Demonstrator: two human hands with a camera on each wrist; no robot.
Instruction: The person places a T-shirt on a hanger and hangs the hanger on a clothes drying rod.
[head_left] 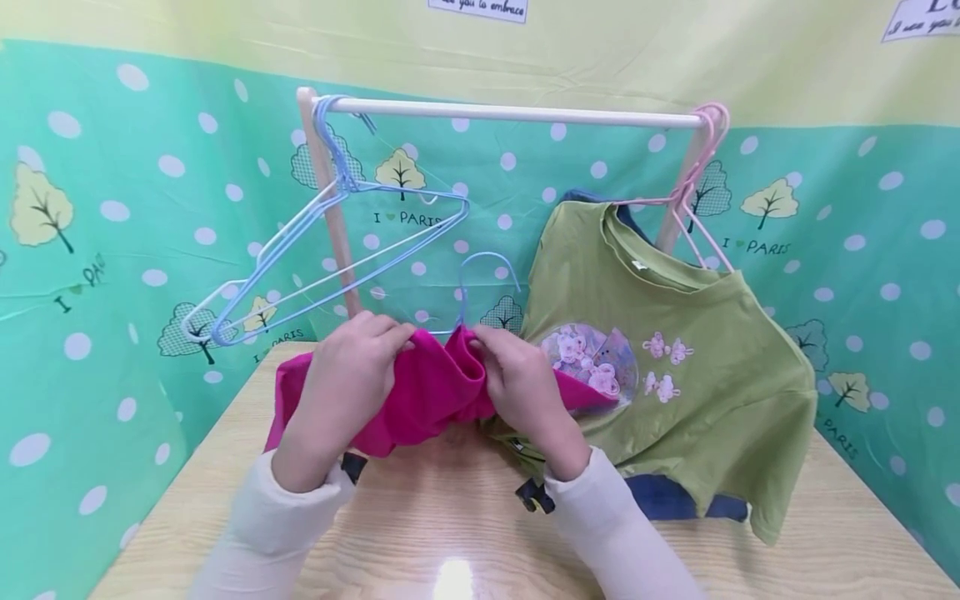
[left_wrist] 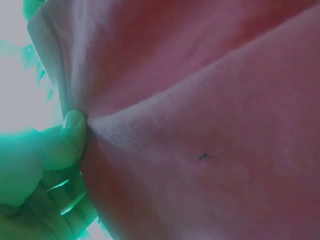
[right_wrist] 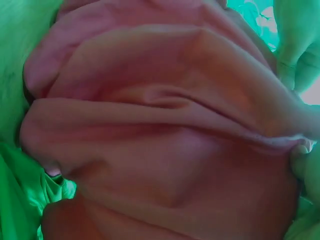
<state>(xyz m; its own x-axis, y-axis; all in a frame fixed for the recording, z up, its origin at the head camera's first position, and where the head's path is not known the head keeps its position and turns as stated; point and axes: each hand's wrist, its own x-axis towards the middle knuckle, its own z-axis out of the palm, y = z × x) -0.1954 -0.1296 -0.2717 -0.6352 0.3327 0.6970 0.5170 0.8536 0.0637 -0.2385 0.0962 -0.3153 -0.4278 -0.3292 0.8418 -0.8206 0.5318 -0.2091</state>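
Observation:
A magenta garment (head_left: 420,392) hangs bunched between both hands over the table, with a light blue hanger (head_left: 462,292) whose hook rises out of its top edge. My left hand (head_left: 352,375) pinches the cloth's upper edge left of the hook; in the left wrist view the thumb (left_wrist: 74,132) presses on the fabric beside a fold. On the other side, my right hand (head_left: 521,379) pinches the edge just right of the hook. Folds of the same cloth fill the right wrist view, with fingertips at its right border. Most of the hanger's body is hidden by the garment.
Behind stands a rack with a white rail (head_left: 517,112). Blue and white hangers (head_left: 337,258) hang at its left end. At right, an olive T-shirt (head_left: 675,417) hangs on a pink hanger (head_left: 686,187), with a dark blue garment (head_left: 660,496) behind it, above the wooden table (head_left: 420,533).

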